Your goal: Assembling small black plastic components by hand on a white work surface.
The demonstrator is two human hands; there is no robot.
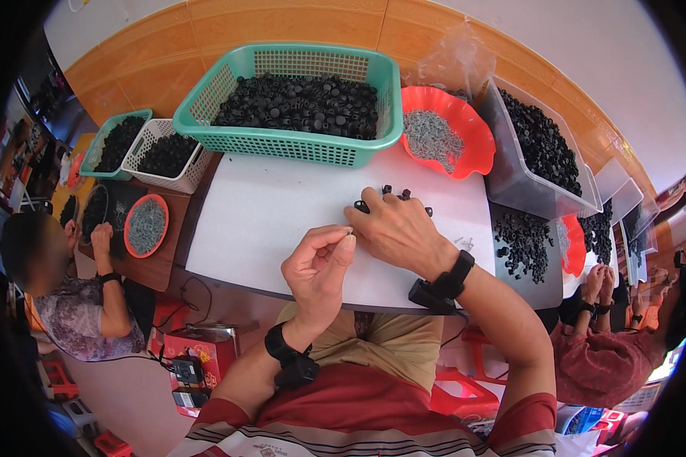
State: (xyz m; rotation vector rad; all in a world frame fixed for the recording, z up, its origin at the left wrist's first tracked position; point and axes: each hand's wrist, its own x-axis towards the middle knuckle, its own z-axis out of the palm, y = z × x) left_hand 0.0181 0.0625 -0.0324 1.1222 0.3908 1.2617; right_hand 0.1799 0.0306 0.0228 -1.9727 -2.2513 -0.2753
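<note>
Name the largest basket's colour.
The largest basket is light green, seen best in the head view.

Just behind my left hand (316,274) and right hand (404,228) I wear wide black wrist straps (457,274) with boxy black modules (297,372), farther back a dark red, short-sleeved, striped cloth shirt (343,400), and, below my grip, khaki trousers (404,343).

From afar I see orange tiles (320,23) at 12 o'clock, white wall (579,57) at 2, a white-topped table (251,221) centrally, a brown table (151,266) at 9, pale floor (122,385) at 8, a red stool (463,394) at 5, bright light (672,362) at 4
</note>
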